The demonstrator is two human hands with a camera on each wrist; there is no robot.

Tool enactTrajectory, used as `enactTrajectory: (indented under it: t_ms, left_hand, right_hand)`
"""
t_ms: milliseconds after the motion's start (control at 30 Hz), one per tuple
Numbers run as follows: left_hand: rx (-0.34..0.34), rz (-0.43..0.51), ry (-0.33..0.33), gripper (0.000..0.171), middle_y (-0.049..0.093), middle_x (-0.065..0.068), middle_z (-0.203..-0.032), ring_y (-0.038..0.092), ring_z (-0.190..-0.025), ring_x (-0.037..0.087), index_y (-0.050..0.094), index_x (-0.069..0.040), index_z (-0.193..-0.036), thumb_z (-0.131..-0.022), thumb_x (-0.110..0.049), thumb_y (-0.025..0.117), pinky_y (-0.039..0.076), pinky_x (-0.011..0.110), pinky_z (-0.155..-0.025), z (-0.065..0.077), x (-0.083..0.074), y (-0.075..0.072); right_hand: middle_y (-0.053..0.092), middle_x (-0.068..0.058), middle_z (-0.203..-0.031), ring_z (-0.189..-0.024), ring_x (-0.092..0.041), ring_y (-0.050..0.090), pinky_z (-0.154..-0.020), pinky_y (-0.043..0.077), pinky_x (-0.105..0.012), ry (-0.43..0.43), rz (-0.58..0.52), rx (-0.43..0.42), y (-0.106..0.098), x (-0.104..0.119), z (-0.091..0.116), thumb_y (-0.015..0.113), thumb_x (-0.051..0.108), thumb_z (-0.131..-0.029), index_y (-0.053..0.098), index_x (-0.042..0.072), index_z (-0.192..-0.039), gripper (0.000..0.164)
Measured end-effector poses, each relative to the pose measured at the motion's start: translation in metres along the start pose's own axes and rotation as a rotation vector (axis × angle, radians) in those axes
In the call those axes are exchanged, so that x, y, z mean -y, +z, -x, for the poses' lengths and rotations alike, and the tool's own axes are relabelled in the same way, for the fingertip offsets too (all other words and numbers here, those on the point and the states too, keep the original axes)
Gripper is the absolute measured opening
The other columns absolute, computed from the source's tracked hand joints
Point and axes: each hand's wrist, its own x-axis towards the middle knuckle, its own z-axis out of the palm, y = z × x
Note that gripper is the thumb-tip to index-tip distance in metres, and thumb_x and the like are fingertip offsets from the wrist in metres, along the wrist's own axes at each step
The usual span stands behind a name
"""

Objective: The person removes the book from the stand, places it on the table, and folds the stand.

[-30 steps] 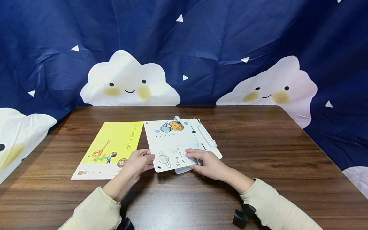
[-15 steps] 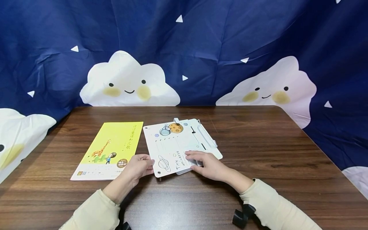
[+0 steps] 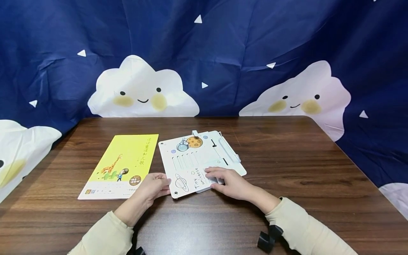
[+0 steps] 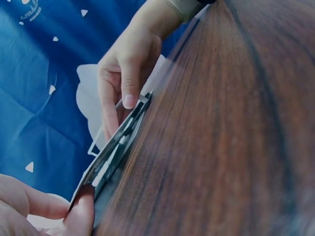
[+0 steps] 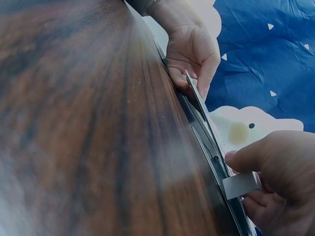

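Observation:
A white book stand (image 3: pixel 188 163) with planet drawings and the words "Tiny universe" lies on the table, its printed panel lifted slightly above the layers below in the wrist views. My left hand (image 3: pixel 155 187) pinches the panel's near left edge between thumb and fingers. At the near right part, my right hand (image 3: pixel 232 182) holds the stand, fingers over the top and thumb by the front edge. A pale clip (image 5: pixel 241 186) sits between that thumb and fingers in the right wrist view. Part of the panel is hidden under the right hand.
Left of the stand lies a yellow book (image 3: pixel 127 159) with a giraffe on its cover; the left hand and wrist lie close by its near right corner. Brown wooden table (image 3: pixel 287 156) surrounds both. Behind hangs a blue curtain (image 3: pixel 223 42) with clouds.
The panel's near left corner has come a little towards me together with my left hand, and its slots show more plainly. My right hand has hardly moved.

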Motion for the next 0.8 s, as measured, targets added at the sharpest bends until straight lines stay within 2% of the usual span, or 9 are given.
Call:
enactTrajectory:
  t_ms: [200, 300, 333, 500, 633, 800]
  left_hand:
    - [0.062, 0.044, 0.038, 0.009, 0.055, 0.007, -0.066, 0.056, -0.06, 0.012, 0.049, 0.003, -0.071, -0.079, 0.004, 0.052, 0.049, 0.025, -0.058, -0.005, 0.008, -0.006]
    - [0.044, 0.042, 0.019, 0.006, 0.056, 0.007, -0.067, 0.056, -0.06, 0.012, 0.049, 0.005, -0.074, -0.08, 0.004, 0.052, 0.05, 0.025, -0.058, -0.003, 0.006, -0.005]
    - [0.019, 0.028, -0.001, 0.006, 0.055, 0.007, -0.066, 0.055, -0.06, 0.013, 0.048, 0.006, -0.075, -0.08, 0.005, 0.051, 0.049, 0.025, -0.058, -0.003, 0.004, -0.003]
    - [0.02, 0.024, -0.016, 0.008, 0.055, 0.006, -0.064, 0.055, -0.059, 0.011, 0.047, 0.006, -0.074, -0.081, 0.007, 0.048, 0.049, 0.023, -0.056, -0.001, 0.001, -0.001]
    - [0.019, 0.02, -0.011, 0.007, 0.054, 0.006, -0.065, 0.054, -0.058, 0.011, 0.047, 0.006, -0.074, -0.081, 0.007, 0.048, 0.049, 0.023, -0.056, 0.0, 0.0, -0.001]
    - [0.022, 0.013, -0.013, 0.007, 0.054, 0.006, -0.064, 0.054, -0.058, 0.01, 0.047, 0.006, -0.074, -0.081, 0.007, 0.048, 0.049, 0.022, -0.056, 0.001, 0.0, -0.001]
  right_hand:
    - [0.051, -0.009, -0.118, -0.113, -0.021, 0.04, -0.092, 0.033, -0.034, -0.016, 0.001, 0.003, 0.0, 0.0, -0.001, 0.061, 0.006, -0.079, 0.058, -0.001, -0.106, 0.028]
    - [0.05, -0.009, -0.119, -0.114, -0.02, 0.04, -0.091, 0.034, -0.034, -0.01, -0.003, 0.011, -0.001, 0.0, -0.001, 0.06, 0.006, -0.08, 0.058, -0.001, -0.106, 0.028]
    - [0.05, -0.009, -0.119, -0.114, -0.02, 0.04, -0.091, 0.034, -0.034, -0.006, -0.003, 0.013, -0.001, 0.001, -0.001, 0.06, 0.006, -0.08, 0.058, -0.001, -0.107, 0.028]
    - [0.049, -0.009, -0.12, -0.114, -0.02, 0.039, -0.093, 0.032, -0.034, 0.029, -0.016, 0.004, -0.003, 0.004, 0.0, 0.06, 0.007, -0.08, 0.054, -0.003, -0.112, 0.034]
    - [0.049, -0.01, -0.12, -0.113, -0.02, 0.04, -0.093, 0.032, -0.033, 0.031, -0.014, -0.042, -0.005, 0.006, 0.002, 0.061, 0.008, -0.079, 0.052, -0.003, -0.115, 0.039]
    - [0.05, -0.013, -0.118, -0.111, -0.023, 0.043, -0.092, 0.033, -0.035, -0.004, 0.026, -0.162, -0.017, 0.008, 0.003, 0.062, 0.009, -0.078, 0.053, -0.005, -0.113, 0.038]
